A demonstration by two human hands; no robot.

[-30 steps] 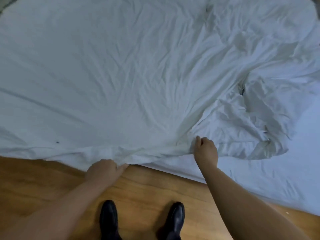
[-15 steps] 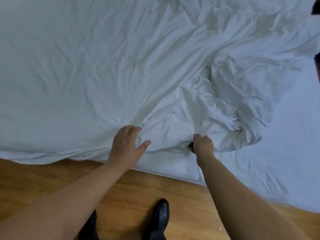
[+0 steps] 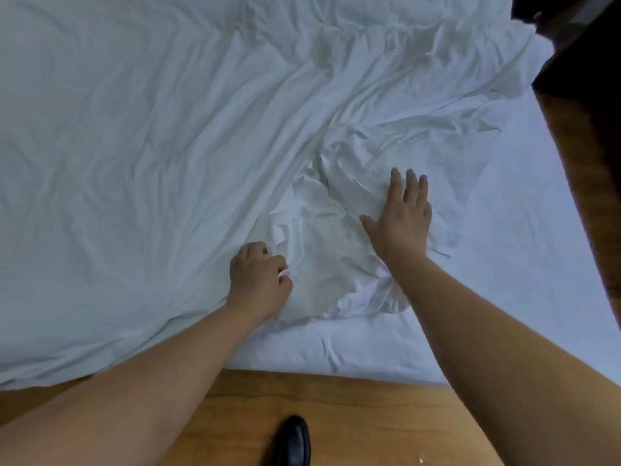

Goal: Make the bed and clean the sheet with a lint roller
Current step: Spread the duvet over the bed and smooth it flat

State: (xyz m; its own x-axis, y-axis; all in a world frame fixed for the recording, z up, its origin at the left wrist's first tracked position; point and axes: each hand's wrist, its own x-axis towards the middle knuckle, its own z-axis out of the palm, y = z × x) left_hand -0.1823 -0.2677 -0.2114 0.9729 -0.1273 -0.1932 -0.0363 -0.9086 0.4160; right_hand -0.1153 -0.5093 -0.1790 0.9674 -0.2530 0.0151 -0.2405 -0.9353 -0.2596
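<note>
Left hand [image 3: 258,280] gripping the sheet [image 3: 151,146], right hand [image 3: 401,216] flat on bunched folds at four o'clock; smoothing unfinished, lint-rolling unstarted.

— What is showing along the near edge?
— A warm brown wooden plank floor [image 3: 353,408] is running across the bottom, its grain lying left to right.
— Anything standing on it?
— A glossy black leather shoe [image 3: 293,442] is pointing up from the lower edge, and a tiny pale speck [image 3: 421,460] is lying on the boards to its right.
— And at the upper right?
— A dark brown wooden piece of furniture [image 3: 584,95] is slanting down the right side, with something black and blurred [image 3: 524,8] sitting in the top corner; what it is cannot be told.
</note>
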